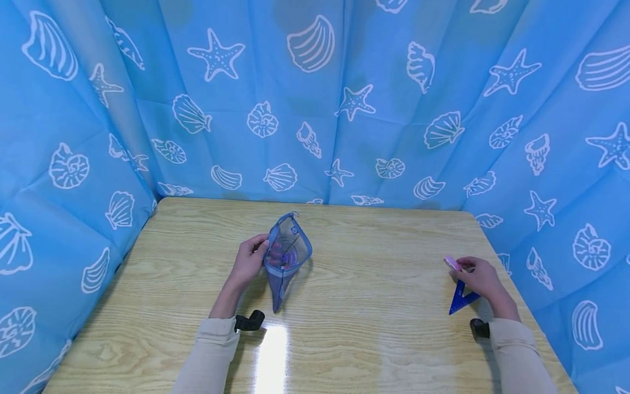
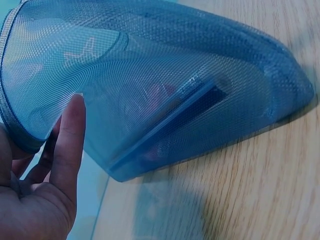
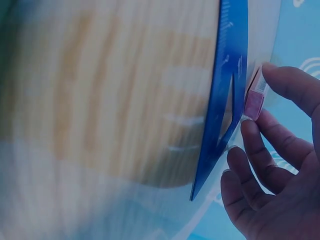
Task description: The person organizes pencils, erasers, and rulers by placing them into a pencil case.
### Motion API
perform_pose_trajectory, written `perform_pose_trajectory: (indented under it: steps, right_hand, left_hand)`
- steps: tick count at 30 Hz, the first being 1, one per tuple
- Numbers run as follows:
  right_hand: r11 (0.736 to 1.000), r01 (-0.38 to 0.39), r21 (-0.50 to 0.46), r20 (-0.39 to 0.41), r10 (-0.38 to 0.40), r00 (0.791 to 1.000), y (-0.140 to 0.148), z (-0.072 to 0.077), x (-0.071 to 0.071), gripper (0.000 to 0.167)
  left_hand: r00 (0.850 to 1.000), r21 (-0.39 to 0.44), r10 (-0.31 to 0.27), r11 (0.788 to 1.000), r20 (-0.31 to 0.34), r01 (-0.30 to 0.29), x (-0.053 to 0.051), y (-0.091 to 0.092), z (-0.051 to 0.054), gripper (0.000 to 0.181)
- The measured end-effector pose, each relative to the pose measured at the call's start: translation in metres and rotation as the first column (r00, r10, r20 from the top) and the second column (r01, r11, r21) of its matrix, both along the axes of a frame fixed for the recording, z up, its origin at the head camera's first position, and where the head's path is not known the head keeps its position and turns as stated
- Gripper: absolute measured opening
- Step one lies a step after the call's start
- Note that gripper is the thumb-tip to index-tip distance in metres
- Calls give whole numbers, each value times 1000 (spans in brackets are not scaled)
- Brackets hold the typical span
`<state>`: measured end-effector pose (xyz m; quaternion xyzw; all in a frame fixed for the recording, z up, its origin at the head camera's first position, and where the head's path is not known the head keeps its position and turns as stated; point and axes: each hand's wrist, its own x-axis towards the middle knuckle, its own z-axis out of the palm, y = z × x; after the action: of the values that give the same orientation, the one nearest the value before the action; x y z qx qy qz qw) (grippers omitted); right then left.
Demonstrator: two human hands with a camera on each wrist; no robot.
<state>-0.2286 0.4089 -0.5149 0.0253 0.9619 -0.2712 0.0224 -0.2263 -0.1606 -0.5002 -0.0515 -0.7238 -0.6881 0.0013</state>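
My left hand point(image 1: 249, 260) grips the rim of a blue mesh zip pouch point(image 1: 278, 290), whose mouth gapes upward. Through the mesh, in the left wrist view, a long dark blue strip point(image 2: 190, 112) and something pinkish point(image 2: 161, 95) show inside, blurred by the weave. Toward the table's right side, my right hand point(image 1: 481, 276) pinches a pink eraser in a pale sleeve point(image 1: 451, 264) between thumb and fingers. A blue triangular set square point(image 1: 460, 302) is held along with it, against the fingertips in the right wrist view. My palm hides part of the set square in the head view.
A wood-grain table point(image 1: 364, 306) lies under both hands. Blue curtains with white shell and starfish prints point(image 1: 315, 109) hang behind it and along both sides. A dark wrist-worn device point(image 1: 250, 320) sits at the left wrist, another point(image 1: 479, 328) at the right.
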Motion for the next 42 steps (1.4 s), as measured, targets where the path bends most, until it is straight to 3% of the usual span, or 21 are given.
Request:
perform_pose_trajectory:
  steps: [27,36,42]
  right_hand:
    - [1000,-3,-5,18,3,1000,-9,7,-5,38]
    - [1000,1,-3,-48,-1,999,-17,8,-2,43]
    - [999,-34,-40,-69,31,997,-29,15,0,41]
  left_hand:
    - [1000,22,-12,1000,6,12,-1,1,-2,34]
    - [1000,-18,16,1000,4,-16,1,2,-1,34]
    - [1000,11,6,1000,11,-6,1,3,-2,34]
